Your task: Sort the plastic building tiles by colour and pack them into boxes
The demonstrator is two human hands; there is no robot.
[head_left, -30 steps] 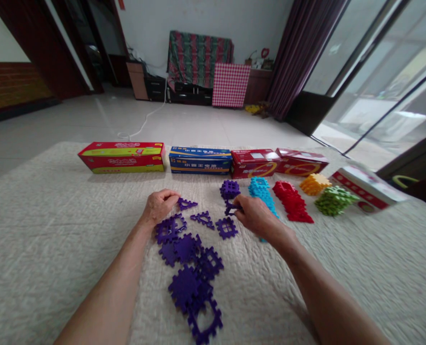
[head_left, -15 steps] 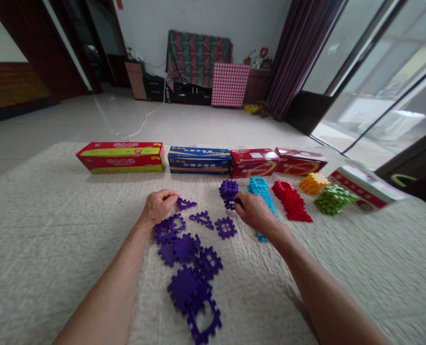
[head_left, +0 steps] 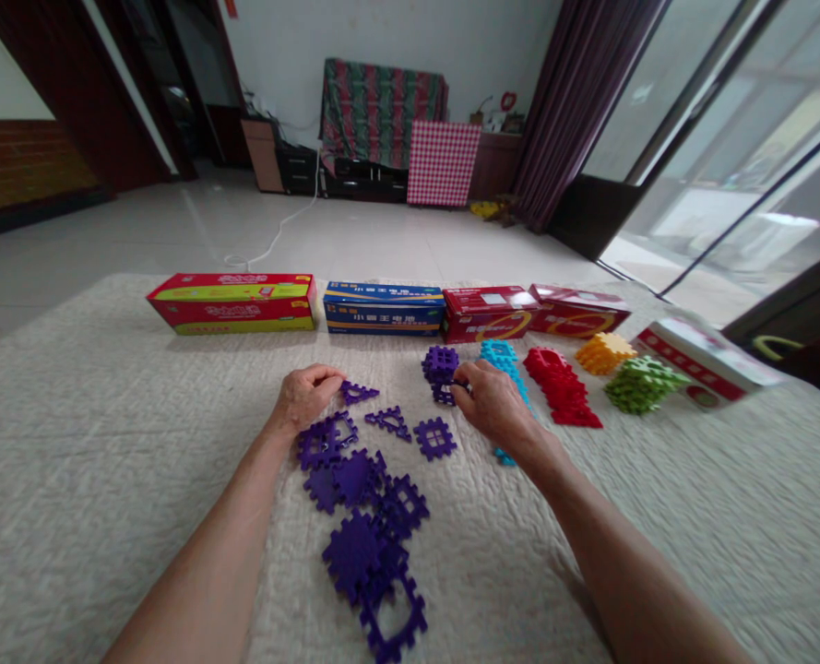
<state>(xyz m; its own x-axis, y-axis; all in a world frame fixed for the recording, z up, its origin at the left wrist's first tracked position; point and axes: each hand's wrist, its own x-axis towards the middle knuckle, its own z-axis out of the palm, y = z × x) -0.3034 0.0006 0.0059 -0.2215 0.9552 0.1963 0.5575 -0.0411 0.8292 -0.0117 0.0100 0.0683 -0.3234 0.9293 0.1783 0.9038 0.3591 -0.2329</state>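
Observation:
My left hand is closed, its fingertips pinched on the corner of a purple triangle piece lying on the quilted cover. My right hand is pinched on a purple piece at the near end of a small purple stack. Between the hands lie a second purple triangle and a purple window square. Nearer to me, a loose heap of purple toothed pieces overlaps on the cover. A row of light blue pieces is partly hidden behind my right hand.
Red pieces, orange pieces and green pieces sit to the right. Behind them stand a red and yellow box, a blue box, two dark red boxes and a white and red box.
My right hand has shifted very slightly, and the purple piece at its fingertips has moved a little. My left hand stays where it was.

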